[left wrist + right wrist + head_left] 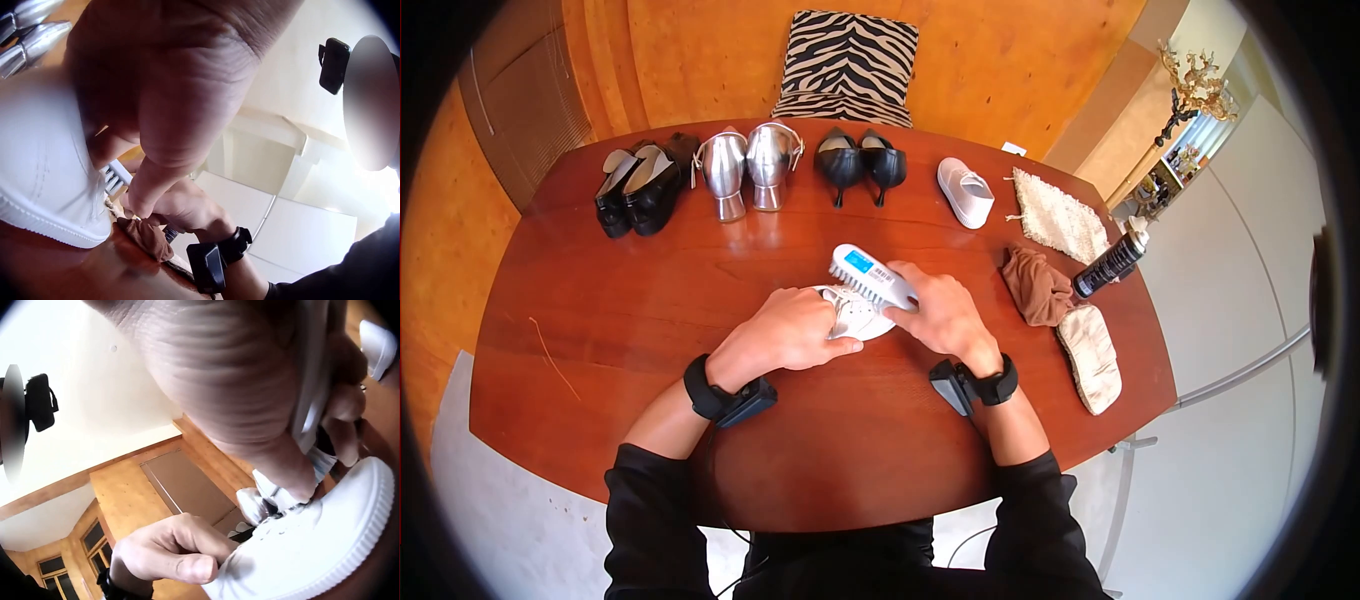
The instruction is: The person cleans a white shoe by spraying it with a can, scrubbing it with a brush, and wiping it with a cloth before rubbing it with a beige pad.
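A small white lace-up sneaker sits on the table in front of the person, its ridged rubber sole showing in the right wrist view. The left hand holds it at the heel end, fingers reaching into the opening and thumb outside. In the right hand is a white scrub brush with a blue label, gripped by its handle end. Its pale bristles face the sneaker's upper, close over the laces. The palm side of the right hand covers part of the handle in the right wrist view.
Along the far edge stand black loafers, silver heels, black heels and the other light sneaker. To the right lie a fluffy cream cloth, brown cloth, spray can and beige pad.
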The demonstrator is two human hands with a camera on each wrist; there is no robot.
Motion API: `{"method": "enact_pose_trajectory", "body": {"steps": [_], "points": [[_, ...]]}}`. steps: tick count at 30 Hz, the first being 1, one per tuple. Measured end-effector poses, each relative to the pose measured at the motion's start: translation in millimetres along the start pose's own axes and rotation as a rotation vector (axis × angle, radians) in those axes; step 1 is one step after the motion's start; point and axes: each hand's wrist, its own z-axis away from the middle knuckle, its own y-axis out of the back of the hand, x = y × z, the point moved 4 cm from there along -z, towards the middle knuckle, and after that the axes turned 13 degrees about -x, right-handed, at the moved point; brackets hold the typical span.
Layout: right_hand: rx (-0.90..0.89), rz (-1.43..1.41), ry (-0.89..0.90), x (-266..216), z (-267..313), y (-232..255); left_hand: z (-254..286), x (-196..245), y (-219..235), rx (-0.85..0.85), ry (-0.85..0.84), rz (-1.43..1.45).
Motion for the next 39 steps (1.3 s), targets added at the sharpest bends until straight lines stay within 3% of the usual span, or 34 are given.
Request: {"method": "enact_pose_trajectory", "body": {"steps": [5,7,9,11,13,18,24,27,29,33,39], "points": [[-0.007,0.068,-0.097,4,-2,1,4,2,6,-0.014,-0.032,0.039],[0.011,0.137,-0.24,16,-5,3,6,7,11,0.01,-0.056,0.042],[0.022,0.129,-0.249,14,-4,6,7,9,12,-0.119,0.058,0.102],[0.031,0.121,-0.26,13,-2,8,2,1,4,-0.089,0.038,0.144],[0.02,0.023,-0.044,1,-1,4,1,0,4,-0.061,0.018,0.182],[-0.035,-0.01,-0.018,-3,-2,-3,2,3,6,-0.13,0.028,0.209],[0.014,0.085,-0.219,20,-9,-1,1,3,4,-0.067,-0.027,0.126],[0.031,0.063,-0.133,7,-4,1,0,2,4,-0.061,-0.027,0.129],[0.002,-0.039,0.041,-7,-1,0,0,3,3,-0.064,-0.021,0.129],[-0.019,-0.032,0.049,-11,-2,-4,1,2,2,-0.029,-0.033,0.132],[0.023,0.122,-0.192,20,-10,-2,1,3,3,-0.071,0.007,0.112]]}}
